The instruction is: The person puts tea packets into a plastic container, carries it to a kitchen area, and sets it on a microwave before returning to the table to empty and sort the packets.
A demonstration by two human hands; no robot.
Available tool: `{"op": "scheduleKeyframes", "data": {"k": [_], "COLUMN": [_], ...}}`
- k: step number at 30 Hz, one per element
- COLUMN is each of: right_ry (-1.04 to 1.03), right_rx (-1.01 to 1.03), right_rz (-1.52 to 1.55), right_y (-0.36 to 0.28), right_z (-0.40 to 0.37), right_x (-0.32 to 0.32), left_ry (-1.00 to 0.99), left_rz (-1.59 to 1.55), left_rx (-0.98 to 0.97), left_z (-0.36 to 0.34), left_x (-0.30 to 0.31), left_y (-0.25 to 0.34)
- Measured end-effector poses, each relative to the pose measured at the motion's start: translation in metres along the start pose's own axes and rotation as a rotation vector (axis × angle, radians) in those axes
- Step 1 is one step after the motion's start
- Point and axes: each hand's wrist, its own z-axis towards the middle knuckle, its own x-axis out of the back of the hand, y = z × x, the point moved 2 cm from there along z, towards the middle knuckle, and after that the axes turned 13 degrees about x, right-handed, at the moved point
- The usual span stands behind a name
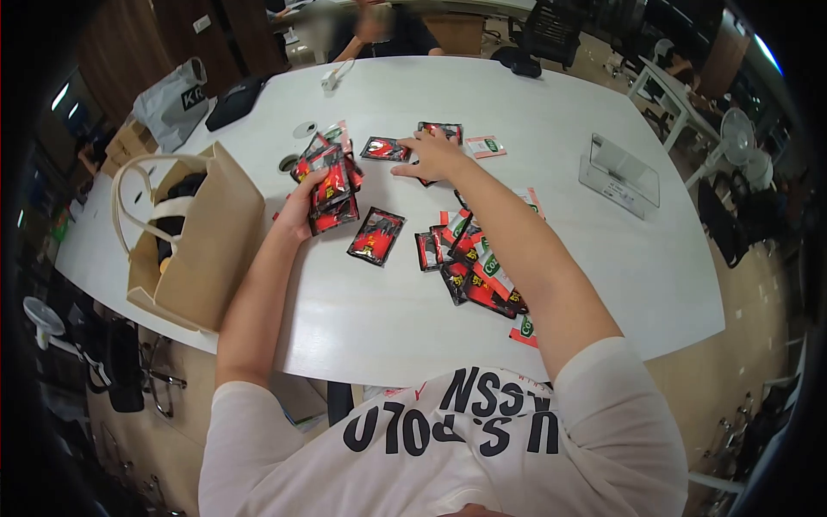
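In the head view, my left hand (297,209) is closed around a fanned bunch of black-and-red sachets (332,183), with a few pink-and-white ones among them. My right hand (433,158) reaches across the table, fingers spread over more sachets and nothing visibly gripped. By its fingertips lie one black-and-red sachet (384,149) and another sachet (443,131), partly covered. A pink-and-white sachet (488,146) is just to the right. Between my arms rests a single black-and-red sachet (376,236). A loose pile of mixed sachets (465,274) is partly hidden by my right forearm.
A beige tote bag (228,250) stands at the table's left edge, near my left forearm. Behind it are a grey bag (172,103) and a black pouch (235,103). A clear plastic box (618,179) sits on the right. Another person (396,34) is across the white table (551,103).
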Motion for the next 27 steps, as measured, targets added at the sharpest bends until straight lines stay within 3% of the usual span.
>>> {"op": "scheduleKeyframes", "data": {"k": [2, 3, 6, 7, 10, 12, 14, 17, 21, 27], "right_ry": [-0.004, 0.128, 0.181, 0.074, 0.089, 0.132, 0.127, 0.016, -0.172, -0.232], "right_rx": [0.114, 0.180, 0.295, 0.243, 0.323, 0.269, 0.200, 0.130, 0.138, 0.104], "right_rz": [-0.010, -0.020, 0.002, 0.025, 0.097, 0.066, 0.026, 0.002, 0.008, 0.061], "right_y": [-0.007, -0.012, -0.016, -0.018, -0.005, -0.004, 0.002, 0.024, 0.032, 0.007], "right_z": [-0.006, -0.015, -0.031, -0.034, -0.034, -0.036, -0.039, -0.046, -0.046, -0.037], "right_x": [0.009, 0.007, 0.006, 0.010, 0.005, 0.018, 0.028, 0.027, 0.025, 0.035], "left_ry": [-0.030, -0.010, 0.025, 0.081, 0.210, 0.160, 0.347, 0.442, 0.739, 0.783], "left_rz": [0.001, -0.009, -0.045, -0.064, 0.096, 0.292, 0.340, 0.402, 0.982, 1.010], "left_rx": [0.028, 0.023, 0.085, 0.109, 0.052, -0.048, 0.017, 0.061, 0.137, 0.252], "left_z": [0.000, -0.006, -0.006, -0.014, -0.038, -0.061, -0.080, -0.085, -0.079, -0.075], "left_x": [-0.003, -0.015, -0.018, -0.025, -0.032, -0.024, -0.003, 0.016, 0.024, 0.027], "left_y": [0.002, 0.004, 0.003, 0.004, 0.025, 0.048, 0.061, 0.064, 0.060, 0.058]}}
